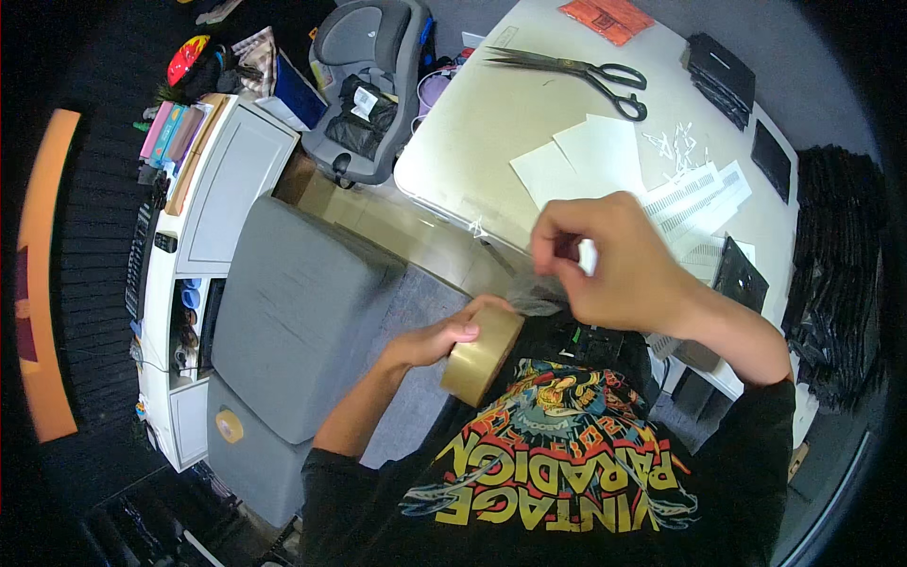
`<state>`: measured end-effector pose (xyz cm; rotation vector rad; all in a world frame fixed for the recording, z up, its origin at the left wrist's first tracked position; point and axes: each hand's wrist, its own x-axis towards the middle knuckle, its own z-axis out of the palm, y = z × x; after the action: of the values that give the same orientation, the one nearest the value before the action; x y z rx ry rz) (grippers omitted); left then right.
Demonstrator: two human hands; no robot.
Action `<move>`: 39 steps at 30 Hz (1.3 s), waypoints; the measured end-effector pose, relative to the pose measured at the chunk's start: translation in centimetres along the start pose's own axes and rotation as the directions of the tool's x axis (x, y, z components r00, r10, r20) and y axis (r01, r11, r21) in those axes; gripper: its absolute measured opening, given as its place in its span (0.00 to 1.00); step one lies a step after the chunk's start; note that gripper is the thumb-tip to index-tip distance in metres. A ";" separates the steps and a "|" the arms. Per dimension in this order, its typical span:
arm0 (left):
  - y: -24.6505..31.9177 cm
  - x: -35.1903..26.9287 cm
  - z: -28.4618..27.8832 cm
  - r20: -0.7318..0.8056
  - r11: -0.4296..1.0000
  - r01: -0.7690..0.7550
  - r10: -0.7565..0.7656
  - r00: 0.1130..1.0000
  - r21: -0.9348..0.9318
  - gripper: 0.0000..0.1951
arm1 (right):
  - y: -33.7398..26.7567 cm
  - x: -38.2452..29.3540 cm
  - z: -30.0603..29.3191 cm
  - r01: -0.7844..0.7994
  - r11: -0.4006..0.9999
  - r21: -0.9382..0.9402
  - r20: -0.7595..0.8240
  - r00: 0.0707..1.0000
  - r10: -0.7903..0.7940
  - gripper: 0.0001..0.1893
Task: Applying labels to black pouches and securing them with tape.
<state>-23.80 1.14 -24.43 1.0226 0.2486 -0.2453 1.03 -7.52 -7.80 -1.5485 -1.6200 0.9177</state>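
Observation:
My left hand (443, 333) grips a wide roll of packing tape (478, 358) in front of my torso, thumb on its face. Above and to the right, my right hand (609, 262) has its thumb and fingertips pinched together. A crumpled-looking strip of clear tape (538, 294) spans from the roll towards those fingertips. In the curl of the right hand shows a small white piece (587, 257), too blurred to name. Blank white sheets (588, 156) and printed paper strips (687, 202) lie on the white table (460, 149) beyond the right hand.
Black-handled shears (574, 67), an orange packet (608, 18), white scraps (677, 145) and stacked black packets (719, 78) lie on the table. To the left stand a grey padded seat (305, 319) bearing another tape roll (229, 426), a white cabinet (237, 184) and a child car seat (368, 85).

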 end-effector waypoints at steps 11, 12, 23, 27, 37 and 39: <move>-3.9 -0.2 1.0 0.094 0.959 -0.260 0.250 0.964 0.114 0.57 | 3.5 0.9 0.3 -0.130 0.990 0.054 -0.033 0.991 0.131 0.03; -3.1 -0.6 1.4 0.073 0.955 -0.212 0.201 0.977 0.207 0.62 | 3.4 0.9 0.2 -0.149 0.989 0.004 -0.023 0.989 0.149 0.04; 1.1 -2.1 0.6 -0.024 0.977 -0.051 0.058 0.998 0.207 0.64 | 6.7 2.9 0.6 -0.155 0.983 -0.101 -0.117 0.983 0.143 0.06; 2.0 -2.5 0.7 -0.006 0.985 -0.010 0.011 1.000 0.173 0.65 | 8.0 3.1 1.0 -0.200 0.973 -0.119 -0.135 0.974 0.184 0.07; 2.4 -3.6 -0.1 0.023 0.965 -0.004 -0.002 1.000 0.261 0.66 | 7.4 2.9 2.2 -0.223 0.913 -0.341 -0.166 0.970 0.175 0.04; 2.7 -3.6 -0.2 0.022 0.962 0.003 -0.010 1.000 0.274 0.66 | 7.3 3.1 2.6 -0.212 0.903 -0.373 -0.167 0.973 0.160 0.04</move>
<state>-26.40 3.01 -21.20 1.2925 0.1998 -0.3031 2.35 -4.26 -15.37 -2.0217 -1.6465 0.5914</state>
